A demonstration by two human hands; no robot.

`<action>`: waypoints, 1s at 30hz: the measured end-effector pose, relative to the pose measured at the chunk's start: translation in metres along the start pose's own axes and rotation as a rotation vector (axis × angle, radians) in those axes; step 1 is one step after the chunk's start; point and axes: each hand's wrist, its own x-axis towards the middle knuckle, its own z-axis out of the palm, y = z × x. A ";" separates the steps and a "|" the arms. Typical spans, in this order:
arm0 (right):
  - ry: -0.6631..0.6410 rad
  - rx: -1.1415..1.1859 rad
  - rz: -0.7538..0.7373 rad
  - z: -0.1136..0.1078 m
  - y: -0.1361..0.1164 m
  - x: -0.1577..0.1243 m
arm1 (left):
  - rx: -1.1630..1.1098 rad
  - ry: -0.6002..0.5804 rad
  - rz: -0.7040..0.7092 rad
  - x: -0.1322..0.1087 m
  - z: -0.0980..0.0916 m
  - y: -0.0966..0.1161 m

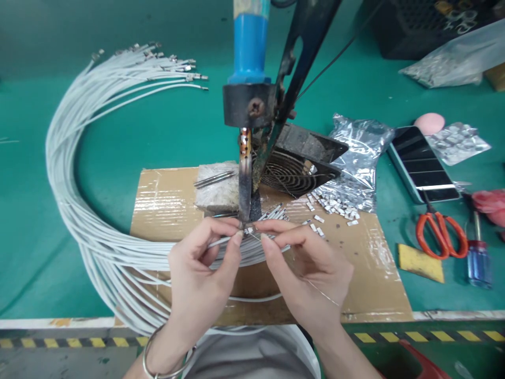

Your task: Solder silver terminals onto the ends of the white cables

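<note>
Thumb and fingers of my left hand (211, 271) pinch the end of a white cable, right under the tip of a mounted soldering iron (245, 184) with a blue handle. My right hand (305, 263) pinches a thin wire of solder (321, 292), whose tail runs across the palm. Between the fingertips, a small white connector (248, 230) touches or sits just below the iron's tip; exact contact is too small to tell. A bundle of white cables (67, 152) curves from the upper left and passes beneath both hands over cardboard (158, 197).
Behind the iron stand a black fan (295, 168) and a metal arm (298, 63). Loose connectors (339, 205) lie beside a silver bag (361, 152). On the right are a phone (424, 163), orange scissors (442, 237), a yellow sponge (420, 262) and a blue screwdriver (479, 266).
</note>
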 end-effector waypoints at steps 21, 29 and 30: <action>0.001 0.010 -0.001 0.004 -0.002 0.002 | 0.259 0.058 0.264 -0.011 0.004 -0.011; 0.002 0.011 -0.004 0.005 -0.003 0.003 | 0.231 0.079 0.266 -0.012 0.003 -0.010; 0.002 0.009 -0.004 0.004 -0.003 0.003 | 0.232 0.079 0.262 -0.013 0.003 -0.010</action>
